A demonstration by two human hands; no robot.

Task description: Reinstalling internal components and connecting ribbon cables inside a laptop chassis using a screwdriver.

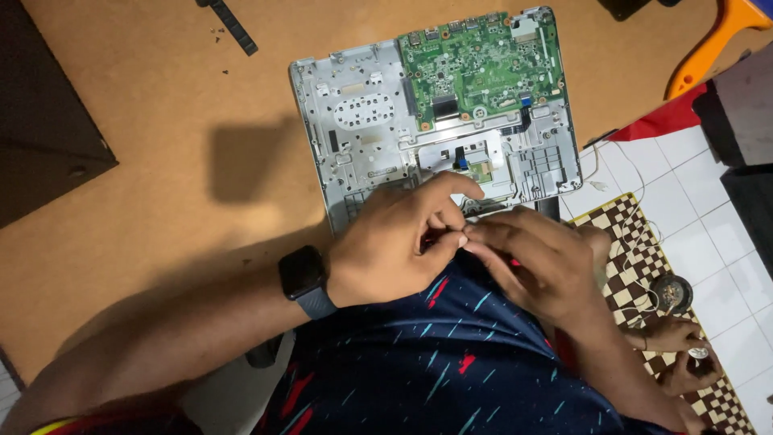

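Both hands, left hand (394,242) and right hand (527,262), pinch something tiny and hidden at the laptop (435,113) shell's 6 o'clock edge; a slip could drop it.

Matt wooden tabletop (161,97); grey, seemingly plastic laptop shell (354,121); glossy green circuit board (479,60).

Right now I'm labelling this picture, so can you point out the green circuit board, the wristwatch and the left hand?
green circuit board (475,68), head view, middle of the board.
wristwatch (303,274), head view, its dark face.
left hand (398,242), head view, back of the hand.
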